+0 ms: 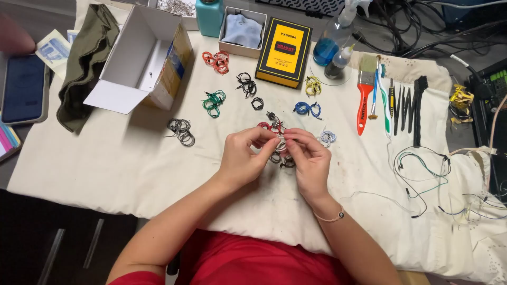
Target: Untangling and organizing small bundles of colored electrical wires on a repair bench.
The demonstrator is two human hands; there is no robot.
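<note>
Leftmost, at the upper left of the frame, a dark smartphone (23,88) lies beside an olive cloth (84,60) and an open white cardboard box (138,58). At centre, the left hand (242,158) and right hand (309,161) meet, fingertips of both pinched on a small white wire coil (281,143) held just above the cream cloth (105,163). Toward the right lies a red-handled brush (364,100).

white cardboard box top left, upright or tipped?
Tipped. The white cardboard box lies on its side on the cloth, its open mouth facing the camera and its flap flat in front. It looks nearly empty inside.
</note>
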